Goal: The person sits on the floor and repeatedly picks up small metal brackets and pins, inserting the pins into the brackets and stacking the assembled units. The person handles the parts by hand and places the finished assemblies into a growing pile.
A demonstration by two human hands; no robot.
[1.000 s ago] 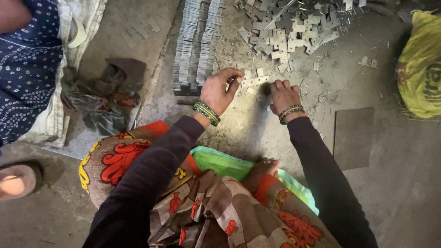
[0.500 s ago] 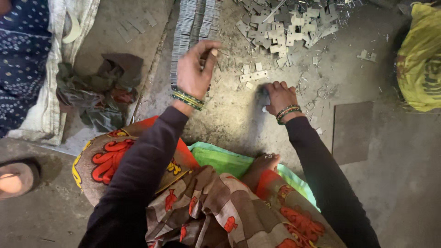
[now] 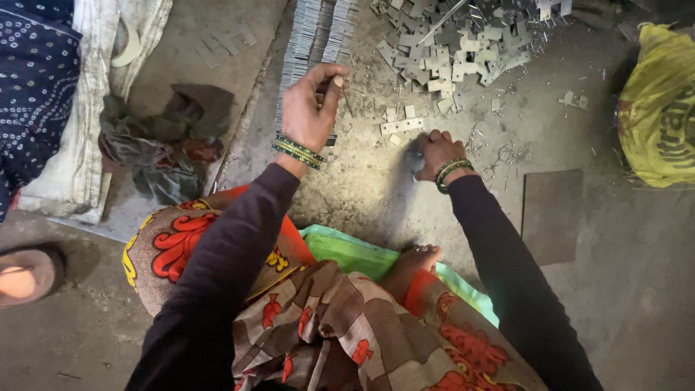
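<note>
My left hand (image 3: 308,112) is raised in the upper middle of the frame, over the near end of the stacked rows of thin metal plates (image 3: 315,43) that run up to the top edge. Its fingers (image 3: 334,76) are curled in narrow, thumb against fingertips, pinched on something small; I cannot tell exactly what, as it is hidden in the grip. Green and gold bangles (image 3: 298,152) sit at that wrist.

My right hand (image 3: 433,150) is lower, centre-right, knuckles up, pressed down on the concrete floor (image 3: 362,195). Its fingers are closed over a blurred grey piece; whether they grip it or only cover it, I cannot tell. Just above this hand lie a few loose flat metal pieces (image 3: 402,122), pale and angular, near the fingertips but apart from them.

Upper right of the frame: a scattered heap of metal stampings (image 3: 463,43), with filings spread around it. Far right edge: a yellow sack (image 3: 659,108). Right of centre: a dark flat square sheet (image 3: 552,217) on the floor, well apart from my right hand.

Left of the frame: a crumpled dark rag (image 3: 163,145) beside a pale cloth (image 3: 79,145). Lower left edge: another person's foot (image 3: 25,275). My own patterned skirt (image 3: 318,326) fills the bottom centre, with a green cloth (image 3: 347,250) under it.
</note>
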